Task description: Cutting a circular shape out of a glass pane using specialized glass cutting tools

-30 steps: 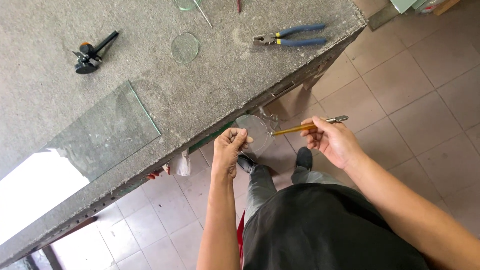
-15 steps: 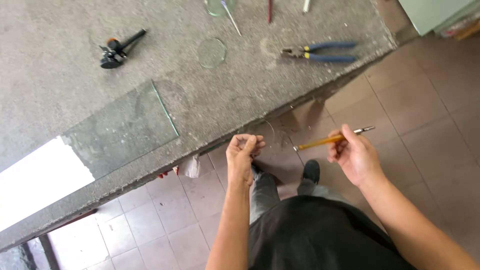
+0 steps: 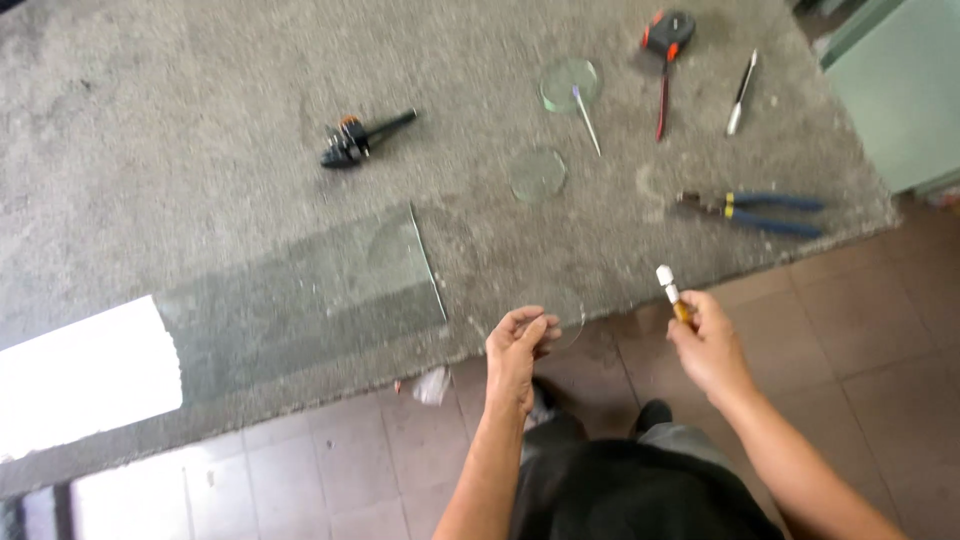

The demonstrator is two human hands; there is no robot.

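Left hand: the left hand [image 3: 518, 348] pinches a round glass disc [image 3: 557, 312] at the worktop's [image 3: 200, 120] near edge.
Right hand: the right hand [image 3: 706, 345] grips a glass cutter [image 3: 672, 292], white tip up.
Nearby: glass sheet [image 3: 300, 290] left; blue-handled pliers [image 3: 755, 208] near right edge.

I'm seeing a grey speckled tabletop [image 3: 200, 120], blue-handled pliers [image 3: 760, 210] with yellow collars, a black and orange tape measure [image 3: 668, 30], a yellow, white-tipped glass cutter [image 3: 673, 293], greenish clear glass discs [image 3: 570, 83], and brown floor tiles [image 3: 880, 330].

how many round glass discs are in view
3: one round clear glass disc at the table's far side near the tape measure, one mid-table, one held by the left hand. More may be out of frame.
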